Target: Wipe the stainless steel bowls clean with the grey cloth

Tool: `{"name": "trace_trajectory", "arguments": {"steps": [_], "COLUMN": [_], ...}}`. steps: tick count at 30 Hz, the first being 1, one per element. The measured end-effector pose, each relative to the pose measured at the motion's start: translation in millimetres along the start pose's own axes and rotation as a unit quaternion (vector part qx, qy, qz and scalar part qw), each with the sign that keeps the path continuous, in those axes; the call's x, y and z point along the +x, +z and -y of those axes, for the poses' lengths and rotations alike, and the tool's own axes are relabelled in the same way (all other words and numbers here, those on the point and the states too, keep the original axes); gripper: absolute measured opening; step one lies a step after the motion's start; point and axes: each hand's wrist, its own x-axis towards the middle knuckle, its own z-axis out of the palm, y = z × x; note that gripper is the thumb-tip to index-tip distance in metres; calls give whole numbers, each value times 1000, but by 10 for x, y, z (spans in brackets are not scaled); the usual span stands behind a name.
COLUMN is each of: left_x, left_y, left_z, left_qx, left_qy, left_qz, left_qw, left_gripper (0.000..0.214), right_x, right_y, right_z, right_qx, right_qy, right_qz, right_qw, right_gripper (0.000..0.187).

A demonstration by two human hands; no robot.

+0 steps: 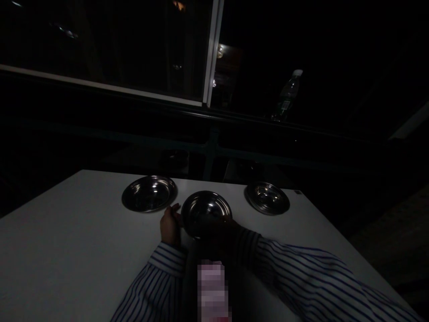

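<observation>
Three shiny steel bowls stand on a white table (pixel 67 250) in a dark room. My left hand (pixel 170 226) grips the left rim of the middle bowl (pixel 206 212), fingers curled on its edge. My right hand (pixel 231 226) is at the bowl's right side, dark and mostly hidden, so its fingers do not show clearly. Both arms wear blue-striped white sleeves. The left bowl (pixel 149 193) sits just beyond my left hand. The right bowl (pixel 267 197) stands apart near the table's far edge.
A plastic water bottle (pixel 287 96) stands on a dark ledge behind the table, at the right. A window frame (pixel 211 53) runs across the background. The table's far edge lies just behind the bowls, its right edge falls away diagonally.
</observation>
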Motion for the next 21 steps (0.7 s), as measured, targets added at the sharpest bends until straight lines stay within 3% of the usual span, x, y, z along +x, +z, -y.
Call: {"name": "trace_trajectory", "arguments": {"steps": [4, 10, 16, 21], "left_x": [-17, -72, -204, -375], "left_y": [-5, -34, -142, -191], "left_z": [-28, -107, -96, -63], "left_qx": [1, 16, 33, 31], "left_qy": [7, 15, -15, -70], "left_qz": [3, 15, 40, 103], "left_qw": [1000, 1000, 999, 992], "left_gripper": [50, 41, 35, 36], "right_x": [-264, -585, -756, -805], "right_y": [-146, -327, -320, -229], "right_z": [-231, -402, -528, -649], "right_qx": [-58, -87, -3, 84], "right_qy": [7, 53, 64, 104], "right_qz": [-27, -155, -280, -363], "right_qw": [998, 983, 958, 922], "right_gripper": [19, 17, 24, 23]}}
